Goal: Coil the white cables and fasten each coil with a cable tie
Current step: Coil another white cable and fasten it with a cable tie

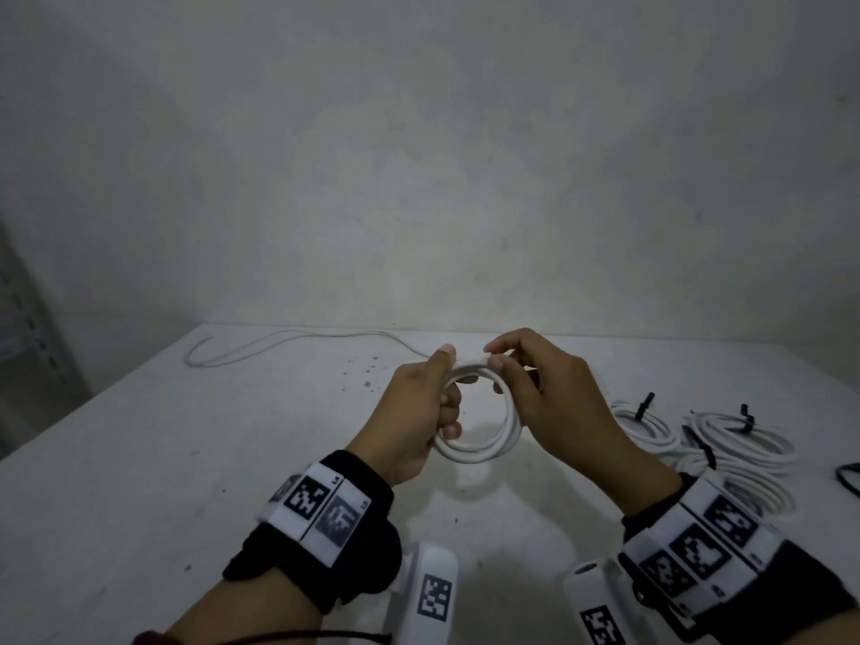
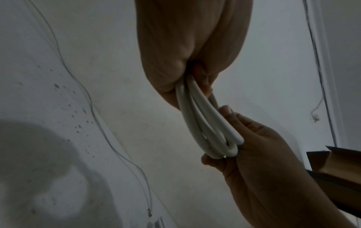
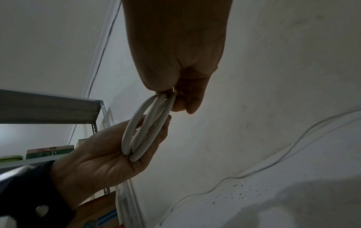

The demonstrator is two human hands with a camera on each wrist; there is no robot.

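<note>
A white cable coil (image 1: 474,451) of a few loops hangs in the air above the middle of the white table (image 1: 186,458). My left hand (image 1: 447,384) grips the coil's left side, thumb on top and fingers curled through the loop. My right hand (image 1: 499,360) pinches the coil's top right, where a cable end shows between thumb and fingers. In the left wrist view the coil (image 2: 205,123) runs from my left hand (image 2: 191,64) down into the right hand (image 2: 254,154). The right wrist view shows the coil (image 3: 144,128) between the right hand (image 3: 181,77) and left hand (image 3: 107,154).
Two coiled white cables (image 1: 651,428) (image 1: 749,442) bound with black ties lie on the table at the right. A loose white cable (image 1: 279,342) snakes along the back edge. A black tie (image 1: 848,477) lies at the far right. A metal shelf (image 3: 48,106) stands to the left.
</note>
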